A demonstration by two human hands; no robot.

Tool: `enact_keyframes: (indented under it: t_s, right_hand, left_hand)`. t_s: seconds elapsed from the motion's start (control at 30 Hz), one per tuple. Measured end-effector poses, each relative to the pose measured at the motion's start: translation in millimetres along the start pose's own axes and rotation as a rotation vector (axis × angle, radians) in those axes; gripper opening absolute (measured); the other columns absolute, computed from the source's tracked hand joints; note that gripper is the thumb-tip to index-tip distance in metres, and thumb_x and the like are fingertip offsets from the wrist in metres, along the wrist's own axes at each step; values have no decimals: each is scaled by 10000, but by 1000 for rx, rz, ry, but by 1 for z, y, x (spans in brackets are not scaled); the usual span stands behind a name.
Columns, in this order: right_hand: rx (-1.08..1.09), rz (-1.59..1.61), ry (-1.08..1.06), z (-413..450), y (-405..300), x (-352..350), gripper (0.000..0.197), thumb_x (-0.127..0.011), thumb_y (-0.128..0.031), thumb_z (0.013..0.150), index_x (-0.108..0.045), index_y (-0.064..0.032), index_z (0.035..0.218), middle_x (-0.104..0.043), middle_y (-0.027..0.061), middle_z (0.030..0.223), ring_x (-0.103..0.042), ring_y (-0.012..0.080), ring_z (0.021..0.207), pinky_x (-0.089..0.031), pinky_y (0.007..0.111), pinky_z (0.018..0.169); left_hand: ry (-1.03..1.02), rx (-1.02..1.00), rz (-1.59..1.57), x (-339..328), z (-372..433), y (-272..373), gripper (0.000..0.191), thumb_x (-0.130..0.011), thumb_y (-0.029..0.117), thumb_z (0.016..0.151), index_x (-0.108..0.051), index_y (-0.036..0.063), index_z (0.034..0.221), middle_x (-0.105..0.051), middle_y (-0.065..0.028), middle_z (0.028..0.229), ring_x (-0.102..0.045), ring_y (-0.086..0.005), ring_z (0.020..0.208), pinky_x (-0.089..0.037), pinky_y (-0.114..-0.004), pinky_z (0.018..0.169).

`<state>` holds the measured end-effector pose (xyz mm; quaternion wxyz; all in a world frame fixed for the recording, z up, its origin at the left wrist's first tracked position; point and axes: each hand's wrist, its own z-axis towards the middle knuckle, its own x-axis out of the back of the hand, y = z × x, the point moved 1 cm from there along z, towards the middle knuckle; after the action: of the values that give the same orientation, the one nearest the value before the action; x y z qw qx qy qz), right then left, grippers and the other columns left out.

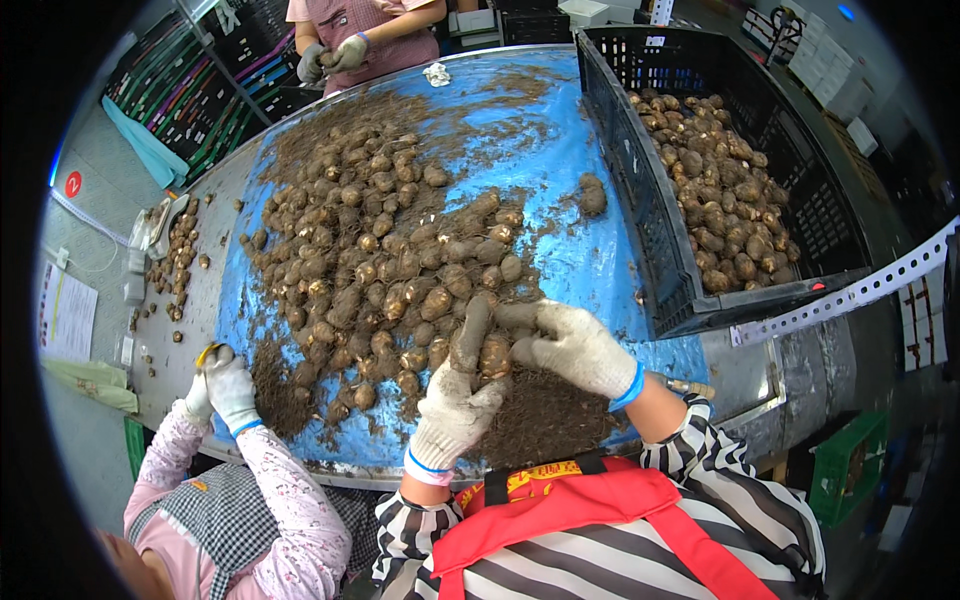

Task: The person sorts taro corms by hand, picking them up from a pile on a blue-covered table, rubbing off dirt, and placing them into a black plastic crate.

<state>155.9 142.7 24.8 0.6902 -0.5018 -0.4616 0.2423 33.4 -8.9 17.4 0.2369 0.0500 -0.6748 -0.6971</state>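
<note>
Both my hands wear soiled white knit gloves. My left hand point(463, 390) holds a brown taro corm point(495, 355) between thumb and fingers, above the near edge of a big pile of corms point(352, 247). On the corm's right side, my right hand point(574, 341) has bent fingers by its top; whether it grips the corm or a root is not plain. The pile, with roots and loose soil, lies on a blue plastic sheet point(555, 142). Dark soil point(544, 420) is heaped under my hands.
A black crate point(637, 202) holding corms stands at the right. A handled tool point(682, 385) lies past my right wrist. Two co-workers' gloved hands are at the near left point(229, 386) and far edge point(349, 54). Small corms point(180, 255) lie on the left metal tabletop.
</note>
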Motion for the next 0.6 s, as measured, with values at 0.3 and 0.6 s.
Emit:
enact_keyframes:
  t_s: [0.3, 0.6]
  right_hand:
    - [184, -526, 104, 16, 44, -9, 139, -578, -151, 888, -644, -45, 950, -641, 164, 933, -638, 357, 880, -522, 454, 793]
    - [67, 4, 16, -4, 0, 0, 334, -700, -97, 812, -682, -62, 1144, -653, 142, 926, -652, 309, 880, -532, 385, 773]
  left_hand:
    - [12, 113, -188, -3, -2, -5, 782, -617, -61, 796, -357, 51, 1525, -505, -113, 1438, -533, -187, 1229, -406, -313, 1064]
    - [101, 149, -758, -8, -1, -15, 812, -739, 140, 831, -328, 4, 1518, -483, -159, 1450, -469, -235, 1328, -388, -346, 1101]
